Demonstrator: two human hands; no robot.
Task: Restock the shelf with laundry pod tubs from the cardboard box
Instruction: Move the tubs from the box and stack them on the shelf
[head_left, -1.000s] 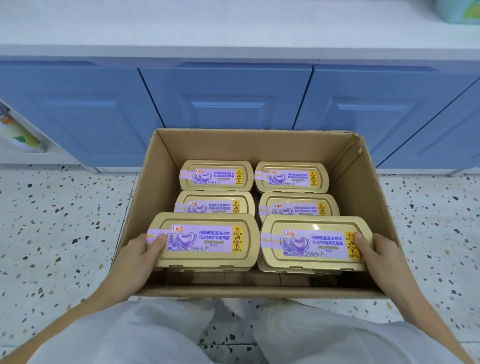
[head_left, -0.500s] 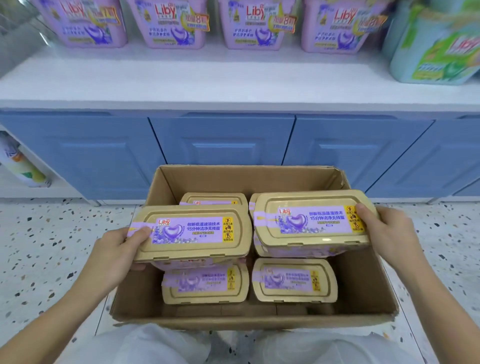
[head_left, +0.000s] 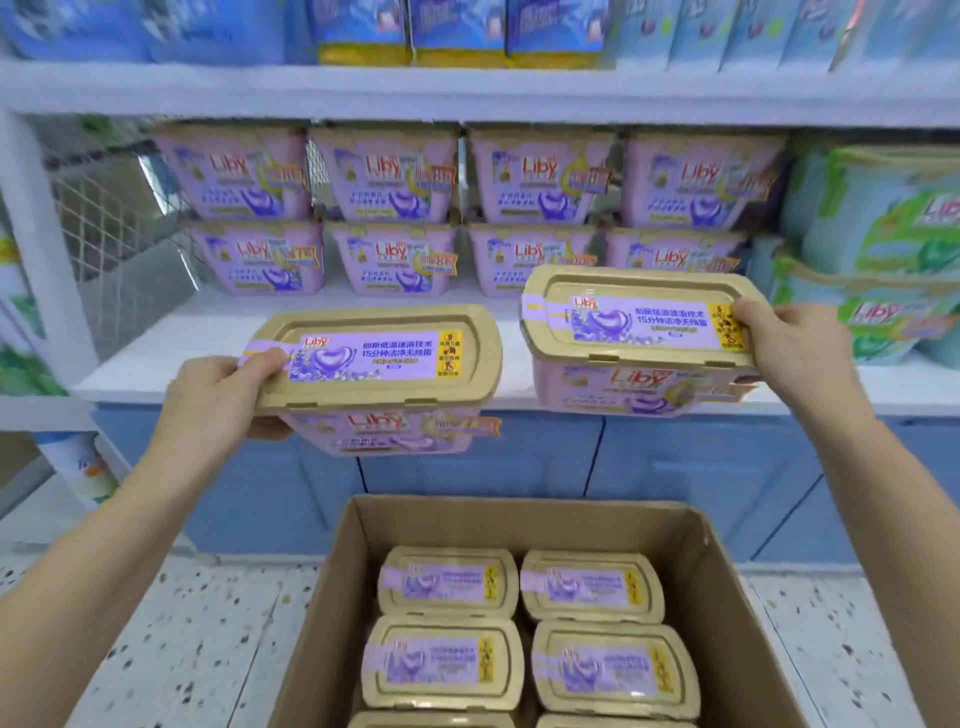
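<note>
Gold-lidded pink tubs (head_left: 382, 374) | left hand (head_left: 218, 400) | right hand (head_left: 795, 348)

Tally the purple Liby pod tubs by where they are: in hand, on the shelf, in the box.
In hand: 2, one in the left hand, one in the right hand.
On the white shelf: 8 in view, two rows of four.
In the cardboard box: 6 lids visible, the nearest two cut off by the frame edge.
Total: 16 visible.
</note>
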